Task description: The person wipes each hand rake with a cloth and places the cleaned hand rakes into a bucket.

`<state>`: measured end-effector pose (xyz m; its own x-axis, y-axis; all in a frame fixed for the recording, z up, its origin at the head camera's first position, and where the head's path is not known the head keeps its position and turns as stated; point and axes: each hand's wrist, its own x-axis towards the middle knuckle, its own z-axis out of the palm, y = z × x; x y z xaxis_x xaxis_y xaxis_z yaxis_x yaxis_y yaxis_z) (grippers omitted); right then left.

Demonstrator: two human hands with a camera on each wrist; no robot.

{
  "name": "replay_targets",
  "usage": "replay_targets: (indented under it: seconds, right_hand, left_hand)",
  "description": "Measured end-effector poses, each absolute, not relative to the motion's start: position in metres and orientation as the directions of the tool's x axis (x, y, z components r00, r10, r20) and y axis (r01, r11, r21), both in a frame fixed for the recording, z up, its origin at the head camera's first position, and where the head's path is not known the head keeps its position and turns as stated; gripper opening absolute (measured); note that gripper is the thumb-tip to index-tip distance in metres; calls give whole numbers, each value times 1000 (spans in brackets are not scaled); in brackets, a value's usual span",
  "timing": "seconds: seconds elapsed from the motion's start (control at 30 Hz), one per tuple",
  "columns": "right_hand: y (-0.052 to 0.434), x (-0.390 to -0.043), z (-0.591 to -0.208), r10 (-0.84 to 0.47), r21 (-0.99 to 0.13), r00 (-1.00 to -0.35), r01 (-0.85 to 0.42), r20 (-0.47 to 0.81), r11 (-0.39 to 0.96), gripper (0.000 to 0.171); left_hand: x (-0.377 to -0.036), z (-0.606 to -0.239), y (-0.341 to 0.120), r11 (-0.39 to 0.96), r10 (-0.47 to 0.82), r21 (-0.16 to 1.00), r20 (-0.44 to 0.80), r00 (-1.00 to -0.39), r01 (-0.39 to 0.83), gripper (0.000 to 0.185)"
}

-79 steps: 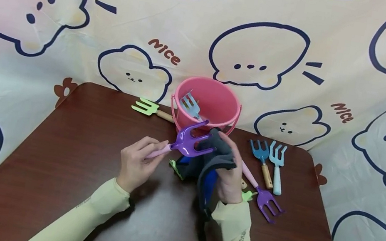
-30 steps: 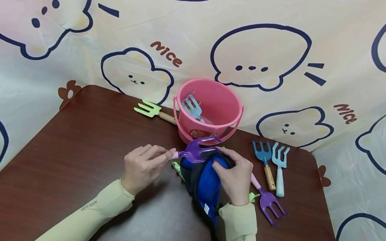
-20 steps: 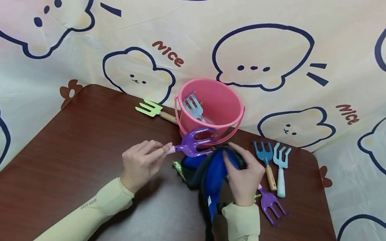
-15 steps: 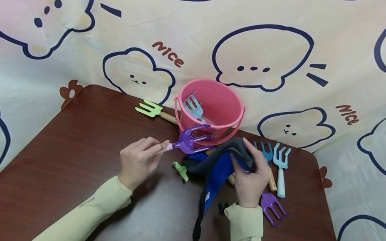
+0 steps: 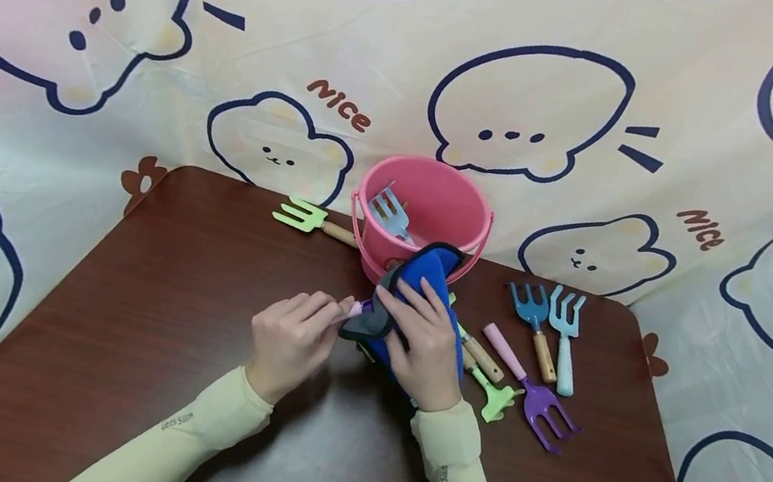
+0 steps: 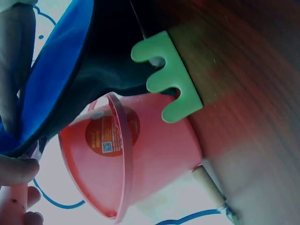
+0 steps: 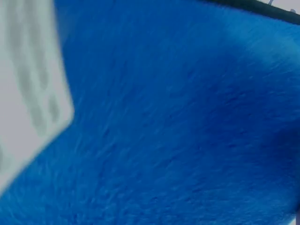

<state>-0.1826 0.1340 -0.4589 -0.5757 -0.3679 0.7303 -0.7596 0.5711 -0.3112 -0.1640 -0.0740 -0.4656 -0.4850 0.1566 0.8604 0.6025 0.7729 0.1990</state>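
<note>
the left hand [image 5: 291, 335] pinches the pink handle [image 5: 350, 309] of a small purple plastic toy rake, fingers curled on it, just in front of the pink plastic bucket [image 5: 431, 202] on the dark brown desk [image 5: 141, 303]. the right hand [image 5: 420, 339] lies over a soft blue cloth w/ dark edging [image 5: 428, 269], fingers fairly straight, pressing it down onto the rake head, which is hidden under it. the rake looks light and stiff, prob a bit slick, so the handle end is the sensible hold; the cloth is limp and thick, best bunched or pressed flat. vs 0.5 s ago: the purple tines were bare and the cloth hung off to the right from a pinch; now it's draped over them, and the right hand has come left.
</note>
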Motion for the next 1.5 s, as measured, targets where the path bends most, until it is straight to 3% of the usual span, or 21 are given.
replay_targets:
  seconds: [0.27,0.43,0.57,0.67,0.8,0.9,1.1,1.27,1.4,1.5]
  right_hand:
    - [139,-182,-460,-428,-416,-627,-766,651,489,42]
    - [150,-188,-457,-412,-394,-599,-783,686,482,28]
    - [162,-191,-454,-328,-381,-587,-768,740,515,26]
    - [168,-189,-450,-171,-442,-595,-733,786,518,25]
    - [178,-183,-439,124,-629,-637,-678,761,382,25]
    - [187,-180,-431,217,-725,-692,-643,688,247,36]
    - [198,-173,-426,154,-796,-782,-602,604,67,60]
    - [187,-173,-429,113,-812,-813,-580,571,-70,59]
    - [156,-174,-439,31,-848,-858,-512,513,-137,63]
    - [137,-171,-444,-34,-886,-895,-435,446,-159,76]
  left_hand:
    - [-170,-467,-77,797,119,189,882,-455,574,13]
    - [-172,-466,-79,795,104,199,887,-451,574,13]
    - [-175,-464,-83,797,75,209,897,-436,567,12]
    - [-178,-464,-87,797,58,221,898,-436,561,11]
    - [-181,-464,-90,784,5,296,876,-482,546,10]
    - [-182,-464,-92,747,-30,388,831,-556,539,15]
    - [-179,-468,-89,553,7,615,671,-741,562,23]
    - [-173,-470,-79,251,86,816,516,-852,520,10]
    - [-165,-479,-64,151,156,845,493,-856,513,8]
    - [-158,-487,-54,184,218,822,501,-838,539,14]
